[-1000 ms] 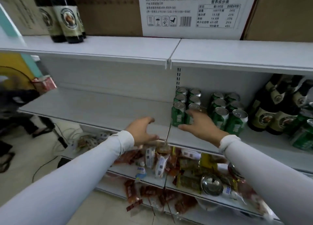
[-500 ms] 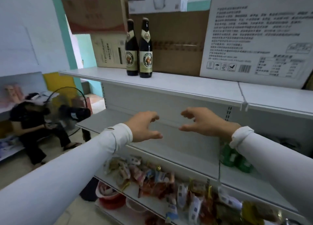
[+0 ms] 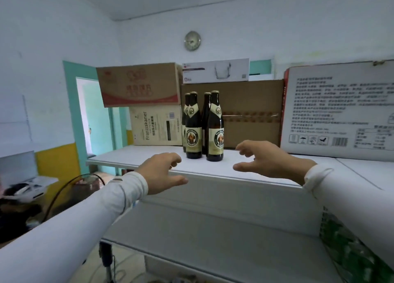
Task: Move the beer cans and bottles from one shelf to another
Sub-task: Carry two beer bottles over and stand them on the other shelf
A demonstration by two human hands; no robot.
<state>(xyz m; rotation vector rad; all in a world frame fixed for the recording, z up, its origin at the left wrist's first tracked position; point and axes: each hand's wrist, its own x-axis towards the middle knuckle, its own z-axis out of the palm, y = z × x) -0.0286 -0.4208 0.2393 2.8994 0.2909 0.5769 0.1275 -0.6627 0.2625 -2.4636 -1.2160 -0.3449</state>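
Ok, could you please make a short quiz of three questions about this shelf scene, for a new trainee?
1. How many beer bottles stand on the top shelf?
2. True or false: the right hand grips a bottle.
3. What hangs on the wall above the cardboard boxes: A) a clock, B) a mirror, C) a calendar?

Key: 1. Four. 2. False; the left hand and the right hand both hover in front of the bottles, holding nothing. 3. A.
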